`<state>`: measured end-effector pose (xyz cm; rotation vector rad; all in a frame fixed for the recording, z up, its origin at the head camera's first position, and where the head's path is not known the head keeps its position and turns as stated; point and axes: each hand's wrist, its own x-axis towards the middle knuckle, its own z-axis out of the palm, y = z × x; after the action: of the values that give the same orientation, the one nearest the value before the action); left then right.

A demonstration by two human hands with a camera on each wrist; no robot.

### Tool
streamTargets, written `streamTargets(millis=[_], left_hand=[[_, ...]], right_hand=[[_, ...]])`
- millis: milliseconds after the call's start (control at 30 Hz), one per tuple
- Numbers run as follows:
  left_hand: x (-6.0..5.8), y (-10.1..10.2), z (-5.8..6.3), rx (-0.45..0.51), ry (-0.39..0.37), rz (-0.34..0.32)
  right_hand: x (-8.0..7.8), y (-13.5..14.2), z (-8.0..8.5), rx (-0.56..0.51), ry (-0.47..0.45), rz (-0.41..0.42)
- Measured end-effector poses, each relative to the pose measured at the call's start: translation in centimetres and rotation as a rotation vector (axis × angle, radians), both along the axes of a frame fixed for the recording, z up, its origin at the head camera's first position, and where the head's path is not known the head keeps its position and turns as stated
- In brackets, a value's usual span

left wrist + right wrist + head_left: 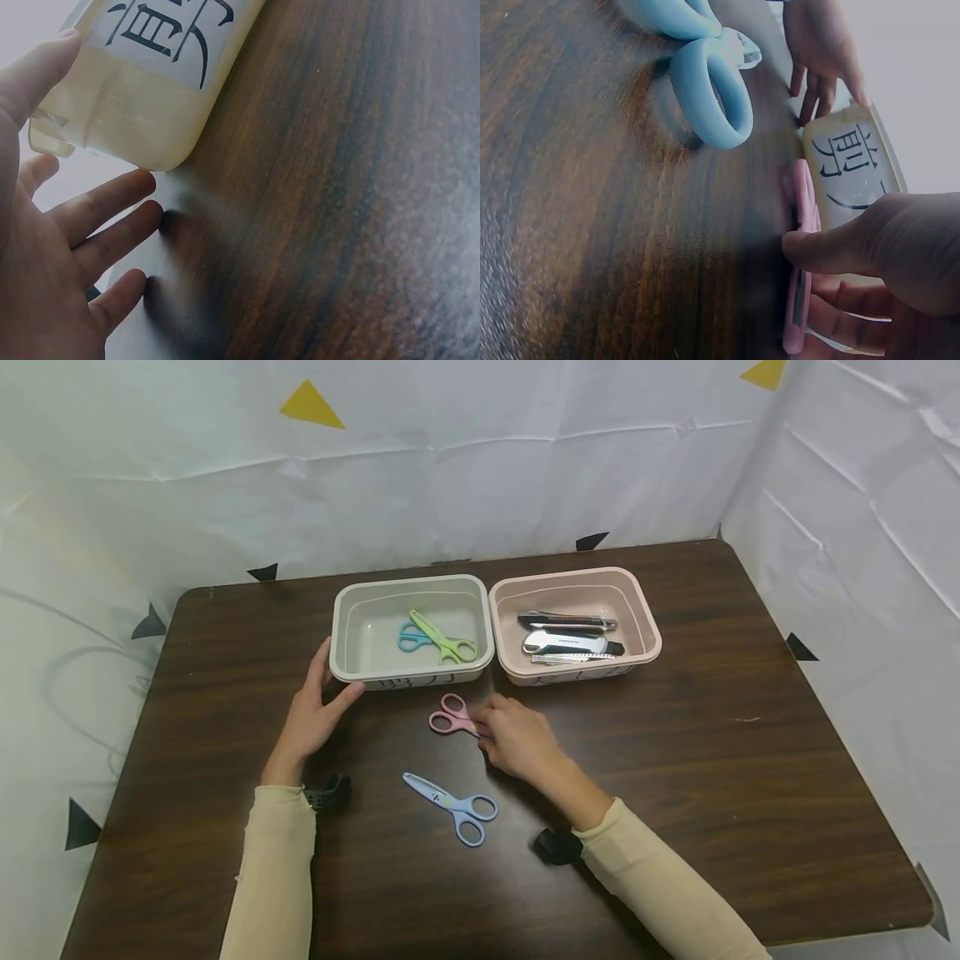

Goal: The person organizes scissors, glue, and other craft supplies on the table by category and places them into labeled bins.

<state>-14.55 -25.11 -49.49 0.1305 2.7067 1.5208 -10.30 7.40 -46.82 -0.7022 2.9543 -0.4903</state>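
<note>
My right hand [519, 737] pinches the blade end of a pair of pink scissors [452, 717], whose handle loops point left toward the pale green-grey bin. In the right wrist view the thumb lies on one side of the pink scissors [801, 289] and the fingers on the other. My left hand [311, 714] is at the near left corner of the green-grey bin [408, 678], thumb by its front rim and fingers spread along its side. Blue scissors [452, 806] lie on the table nearer me, loops to the right.
Inside the green-grey bin lie green scissors [435, 635] and teal scissors [411, 637]. Against its right side stands a pink bin [647, 639] holding several utility knives [570, 643]. The brown table [750, 793] meets white sheeting at the back.
</note>
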Motion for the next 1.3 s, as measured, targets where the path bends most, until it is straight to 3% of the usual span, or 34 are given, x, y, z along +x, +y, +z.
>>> streamTargets(millis=[400,700,1000,1300], left_hand=[[0.2,0.2,0.3,0.003,-0.006,0.005],[0.8,0.9,2.2,0.025,-0.021,-0.003],[0.3,0.3,0.4,0.006,-0.013,0.012],[0.2,0.3,0.2,0.012,0.002,0.011]], right_hand=[[0.5,-0.2,-0.3,0.016,0.054,0.030],[1.5,0.0,0.0,0.025,0.069,0.080],[2.4,0.5,0.2,0.025,0.060,0.127],[2.8,0.9,0.5,0.012,0.012,0.155]])
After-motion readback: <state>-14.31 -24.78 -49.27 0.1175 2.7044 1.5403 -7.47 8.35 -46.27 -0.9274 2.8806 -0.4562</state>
